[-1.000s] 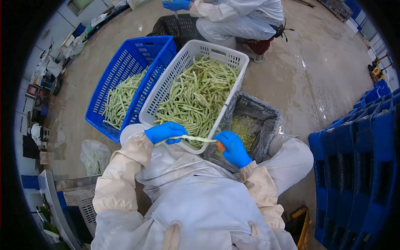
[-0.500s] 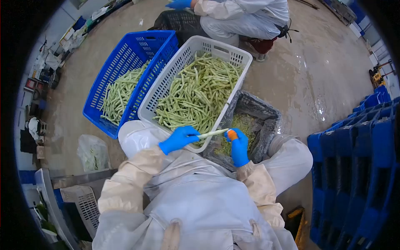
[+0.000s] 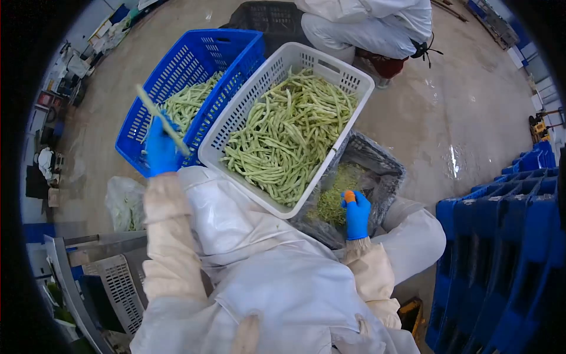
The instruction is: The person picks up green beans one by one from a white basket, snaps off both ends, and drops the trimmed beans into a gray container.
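My left hand (image 3: 162, 148), in a blue glove, holds a long pale green bean (image 3: 154, 112) over the near end of a blue crate (image 3: 137, 112) with beans in it. A white crate (image 3: 215, 141) full of green beans (image 3: 283, 141) stands beside it, in front of my knees. My right hand (image 3: 357, 217), also gloved in blue, is closed around something with an orange end (image 3: 349, 196). It is above a dark lined bin (image 3: 386, 171) that holds small green trimmings (image 3: 333, 203).
A seated person (image 3: 365, 29) in white is beyond the crates, near a black crate (image 3: 271, 20). Blue pallets (image 3: 495, 248) are stacked at the right. At the left lie a clear plastic bag (image 3: 125, 203) and a white perforated crate (image 3: 121, 289).
My left hand has moved left with the bean, from near my right hand to over the blue crate. My right hand has shifted slightly right and down, still with the orange-ended thing.
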`<action>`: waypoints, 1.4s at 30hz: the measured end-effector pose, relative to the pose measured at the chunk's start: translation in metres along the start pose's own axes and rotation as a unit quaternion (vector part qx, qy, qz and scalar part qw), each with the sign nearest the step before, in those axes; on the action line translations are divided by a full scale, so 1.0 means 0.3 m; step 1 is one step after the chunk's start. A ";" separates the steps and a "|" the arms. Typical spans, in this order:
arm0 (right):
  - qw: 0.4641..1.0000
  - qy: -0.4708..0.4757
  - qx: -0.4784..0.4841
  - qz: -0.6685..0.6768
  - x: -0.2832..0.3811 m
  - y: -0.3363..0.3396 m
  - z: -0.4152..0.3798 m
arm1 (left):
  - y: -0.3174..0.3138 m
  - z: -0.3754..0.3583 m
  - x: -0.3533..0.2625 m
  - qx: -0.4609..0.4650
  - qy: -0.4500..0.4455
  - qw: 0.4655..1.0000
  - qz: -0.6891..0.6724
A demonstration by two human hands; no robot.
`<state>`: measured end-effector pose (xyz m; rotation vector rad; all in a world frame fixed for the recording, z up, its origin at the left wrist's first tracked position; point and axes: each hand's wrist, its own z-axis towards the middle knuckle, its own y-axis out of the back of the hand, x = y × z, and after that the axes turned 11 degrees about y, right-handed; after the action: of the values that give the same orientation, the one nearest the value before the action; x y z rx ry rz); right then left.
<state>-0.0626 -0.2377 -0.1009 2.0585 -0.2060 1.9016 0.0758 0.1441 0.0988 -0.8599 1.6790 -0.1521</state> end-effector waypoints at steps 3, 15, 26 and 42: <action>0.891 0.084 0.020 -0.445 0.077 0.023 -0.001 | 0.265 0.329 -0.162 -0.099 -0.190 0.898 0.384; 0.866 0.131 0.145 -0.461 -0.025 -0.047 0.036 | 0.182 0.569 1.191 0.232 0.232 0.696 0.639; 0.925 0.099 0.214 -0.299 0.002 -0.096 0.041 | 0.064 0.456 1.339 0.010 0.372 0.910 0.184; 0.986 0.079 0.098 0.108 0.147 -0.034 0.036 | -0.053 -0.183 0.704 0.311 -0.205 0.702 0.607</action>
<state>-0.0448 -0.2267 -0.0594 2.0647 -0.2186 2.2889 0.0247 -0.0139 -0.0436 0.7672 1.3050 0.3565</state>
